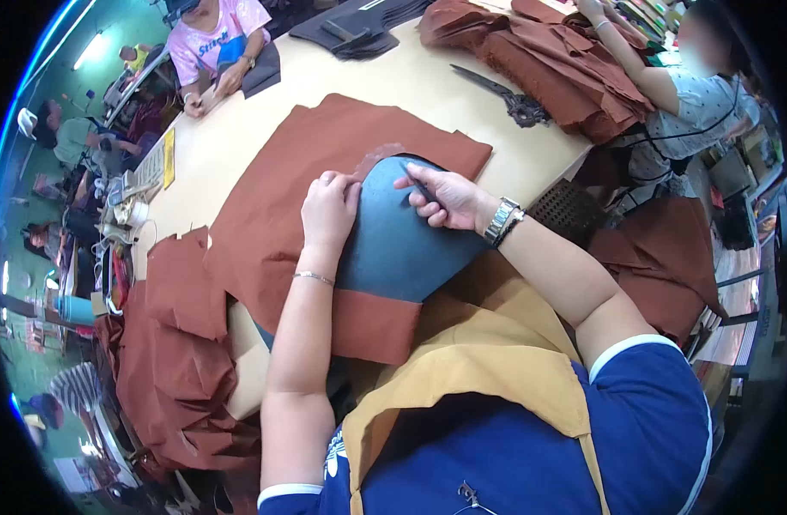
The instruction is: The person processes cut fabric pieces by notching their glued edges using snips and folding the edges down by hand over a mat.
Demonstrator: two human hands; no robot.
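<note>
A rust-brown cloth (282,180) lies on the table, with a dark blue-grey curved piece (393,249) on it. My left hand (332,206) has its fingers pinched together at the left edge of the dark piece, beside a reddish translucent strip (381,156) along the curved top. Over the upper right of the piece, my right hand (445,199) is closed on a small dark tool (417,182); its exact kind cannot be made out. A lower flap of brown cloth (378,326) covers the bottom of the dark piece.
Large black scissors (502,93) lie near a brown cloth pile (556,69). Dark cut pieces (355,30) sit at the table's far edge. More brown cloth (187,360) hangs at the left. One person (217,43) is across the table, another (702,107) at the right.
</note>
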